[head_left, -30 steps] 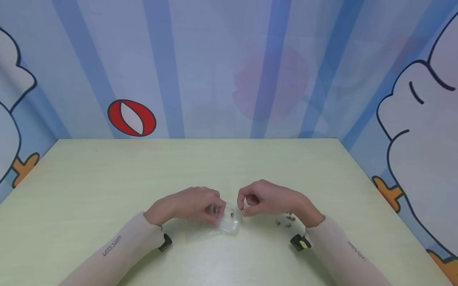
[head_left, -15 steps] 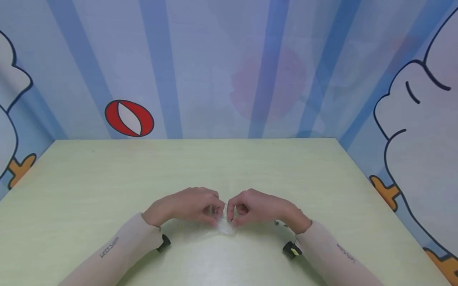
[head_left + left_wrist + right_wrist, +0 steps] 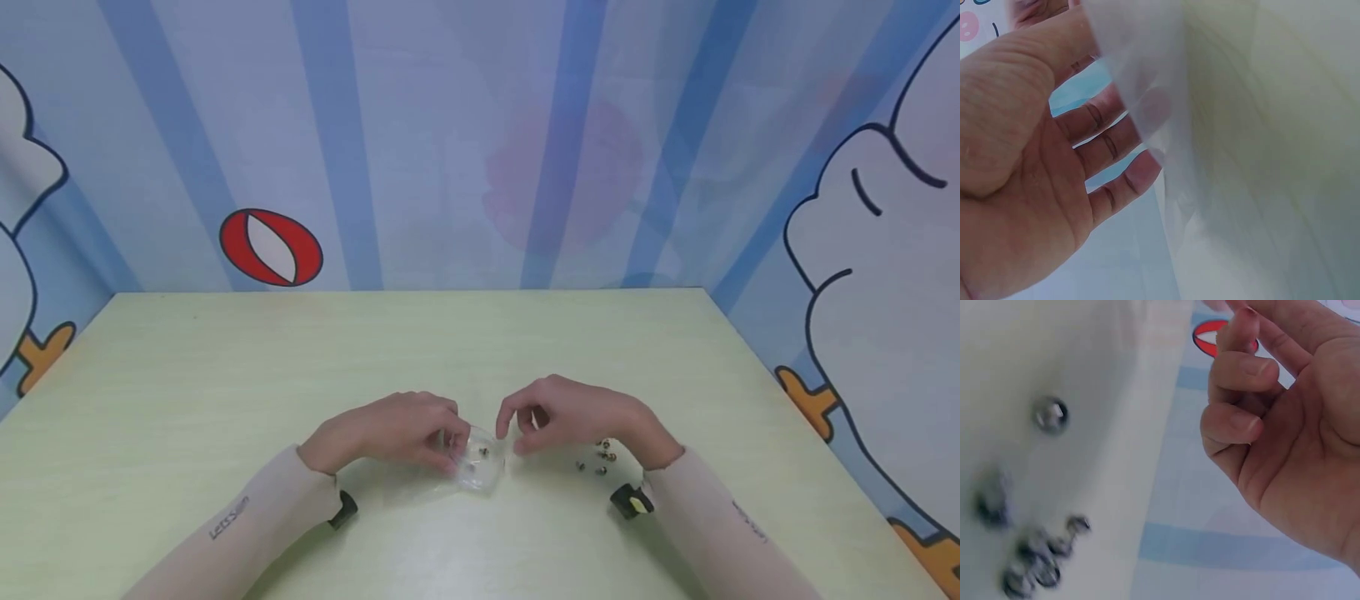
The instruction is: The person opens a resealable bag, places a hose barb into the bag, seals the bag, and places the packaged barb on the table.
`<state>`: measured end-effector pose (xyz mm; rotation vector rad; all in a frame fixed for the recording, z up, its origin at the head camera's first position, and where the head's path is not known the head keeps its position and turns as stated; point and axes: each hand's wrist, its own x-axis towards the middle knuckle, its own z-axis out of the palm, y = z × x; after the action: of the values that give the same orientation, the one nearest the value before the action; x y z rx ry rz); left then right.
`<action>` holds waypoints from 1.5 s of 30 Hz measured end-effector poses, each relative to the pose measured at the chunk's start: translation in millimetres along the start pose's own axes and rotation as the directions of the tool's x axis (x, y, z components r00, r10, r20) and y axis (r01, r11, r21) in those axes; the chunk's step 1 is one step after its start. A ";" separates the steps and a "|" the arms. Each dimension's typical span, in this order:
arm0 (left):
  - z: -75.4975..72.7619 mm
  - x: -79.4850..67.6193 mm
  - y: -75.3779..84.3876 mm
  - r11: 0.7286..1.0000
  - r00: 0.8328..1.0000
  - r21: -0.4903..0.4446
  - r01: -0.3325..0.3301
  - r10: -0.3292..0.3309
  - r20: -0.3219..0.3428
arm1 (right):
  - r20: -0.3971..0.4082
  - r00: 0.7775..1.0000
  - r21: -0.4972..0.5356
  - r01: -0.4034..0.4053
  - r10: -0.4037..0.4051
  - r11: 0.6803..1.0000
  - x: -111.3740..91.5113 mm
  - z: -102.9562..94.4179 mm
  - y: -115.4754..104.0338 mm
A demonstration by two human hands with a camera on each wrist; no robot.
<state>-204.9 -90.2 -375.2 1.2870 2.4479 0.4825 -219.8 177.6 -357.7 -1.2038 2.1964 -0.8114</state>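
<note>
My left hand [image 3: 408, 429] pinches the edge of a small clear plastic bag [image 3: 487, 479] between thumb and fingers. In the left wrist view the bag's thin film [image 3: 1160, 125] covers the fingertips. A small dark metal piece [image 3: 483, 452] shows inside the bag. Just right of the bag is my right hand [image 3: 577, 417], its thumb and index finger parted with nothing between them. The other fingers [image 3: 1241, 422] of that hand curl loosely toward the palm. Beneath the right wrist lie several small shiny metal pieces [image 3: 611, 457], rounded and blurred in the right wrist view.
One metal piece [image 3: 1051, 415] lies apart from the cluster. The pale table [image 3: 300, 358] reaches back to a blue striped backdrop [image 3: 450, 167] with a printed red ball. Printed side panels [image 3: 885, 350] stand at left and right.
My right hand brought a pinched metal piece left to the bag, then moved back right with its thumb and index finger apart. The left hand kept its grip on the bag.
</note>
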 end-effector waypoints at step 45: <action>-0.4 -2.1 0.0 1.000 1.000 0.004 -0.008 0.008 -0.003 | 0.054 0.956 0.072 -0.290 0.287 0.954 -41.4 -30.5 54.5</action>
<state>-203.9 -92.1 -374.6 1.2988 2.4480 0.4821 -251.1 244.8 -369.0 -0.8268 2.2142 -0.7353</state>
